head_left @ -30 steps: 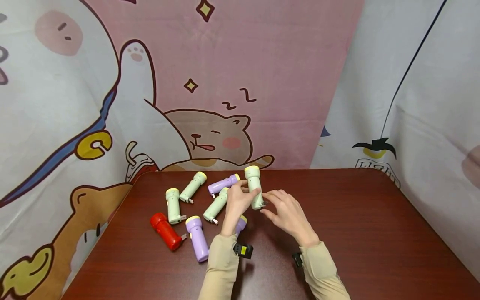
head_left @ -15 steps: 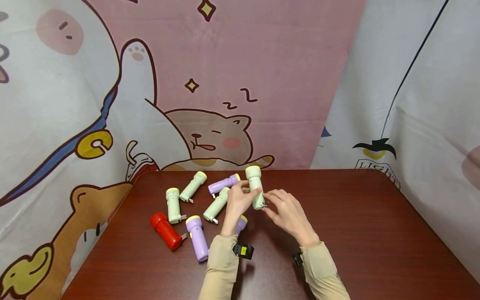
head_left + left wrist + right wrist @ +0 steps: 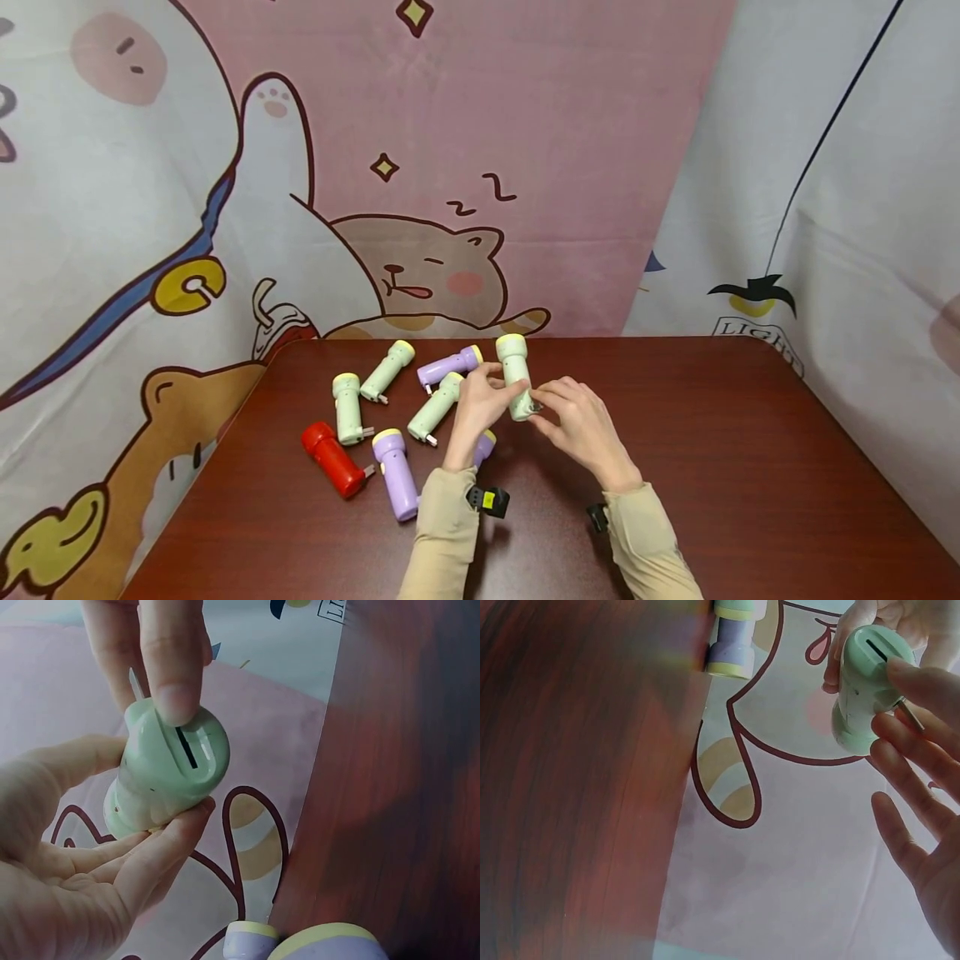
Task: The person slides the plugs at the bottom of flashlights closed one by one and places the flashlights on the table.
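Observation:
A pale green flashlight [image 3: 514, 367] with a yellow rim is held up above the table, lens end upward and slightly tilted. My left hand [image 3: 480, 406] grips its body between thumb and fingers. At the lower end, my right hand [image 3: 587, 427] pinches the base, its thumb on the end face beside a dark slot, as the left wrist view shows. A metal plug prong [image 3: 910, 715] juts from the flashlight's side near the right fingers. Left of the hands lie several more flashlights: green ones [image 3: 348, 410], purple ones [image 3: 396, 477] and a red one [image 3: 334, 460].
The dark brown table [image 3: 750, 467] stretches to the right of the hands. One purple flashlight [image 3: 484, 447] is partly hidden behind the left forearm. A cartoon-printed cloth [image 3: 570, 167] hangs behind the table's far edge.
The held flashlight has shifted slightly to the right, with both hands staying on it. The flashlights lying on the table have not moved.

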`<state>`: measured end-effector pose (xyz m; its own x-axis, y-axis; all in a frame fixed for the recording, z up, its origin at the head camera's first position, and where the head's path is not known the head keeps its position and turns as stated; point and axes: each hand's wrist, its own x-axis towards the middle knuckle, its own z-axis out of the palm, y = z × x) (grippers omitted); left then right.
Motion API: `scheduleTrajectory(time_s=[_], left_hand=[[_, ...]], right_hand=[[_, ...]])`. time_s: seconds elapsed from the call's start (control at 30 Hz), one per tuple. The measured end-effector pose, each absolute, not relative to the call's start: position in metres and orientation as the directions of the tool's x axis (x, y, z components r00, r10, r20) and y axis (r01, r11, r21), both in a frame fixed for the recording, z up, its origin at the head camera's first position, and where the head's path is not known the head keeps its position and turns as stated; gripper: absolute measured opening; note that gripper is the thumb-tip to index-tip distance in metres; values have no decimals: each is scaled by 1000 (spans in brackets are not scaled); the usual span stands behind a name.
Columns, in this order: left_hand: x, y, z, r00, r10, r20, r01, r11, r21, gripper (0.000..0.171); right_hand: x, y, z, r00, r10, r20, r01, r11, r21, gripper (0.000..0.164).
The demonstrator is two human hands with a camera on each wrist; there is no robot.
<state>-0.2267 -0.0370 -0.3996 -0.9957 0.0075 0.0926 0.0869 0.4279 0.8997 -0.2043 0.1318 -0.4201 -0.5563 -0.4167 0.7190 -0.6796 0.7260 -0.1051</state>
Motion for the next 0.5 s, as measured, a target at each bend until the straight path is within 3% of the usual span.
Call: scheduleTrajectory(time_s=[0.27,0.5], left_hand=[[-228,-35,-399,-998,10,70,68,405,912,58],[-228,-34,-398,-999,5,49,47,404,913,58]], right_hand=[[-208,133,-421,-497,-406,766,-689,722,-64,40],[-206,132,-422,-530,-388,754,-669,737,-92,39]])
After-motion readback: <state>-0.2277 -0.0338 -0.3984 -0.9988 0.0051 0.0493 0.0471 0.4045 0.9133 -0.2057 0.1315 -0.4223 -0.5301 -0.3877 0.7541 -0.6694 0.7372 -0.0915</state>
